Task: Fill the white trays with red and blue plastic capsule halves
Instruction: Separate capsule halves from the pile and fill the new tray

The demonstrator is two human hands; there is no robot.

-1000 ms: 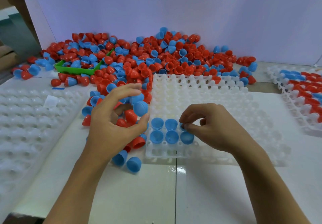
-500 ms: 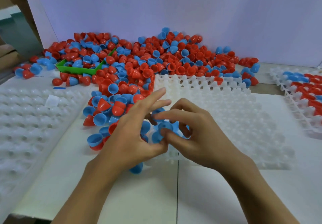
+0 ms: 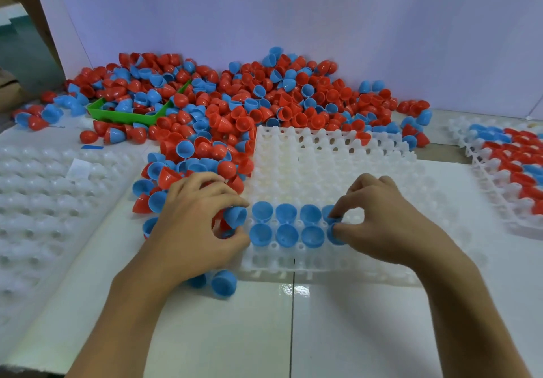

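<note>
We see a white tray (image 3: 338, 172) with two near rows of blue halves (image 3: 286, 223), a mixed red and blue pile (image 3: 264, 104) far behind, a green bin (image 3: 129, 116) far left, a red-and-blue striped tray (image 3: 517, 157) right, a glossy white surface (image 3: 235, 333)

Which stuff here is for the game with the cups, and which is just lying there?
For the job:
white tray
blue halves in tray
capsule pile
left hand
right hand

Just lying about:
green tray
blue tape
</note>
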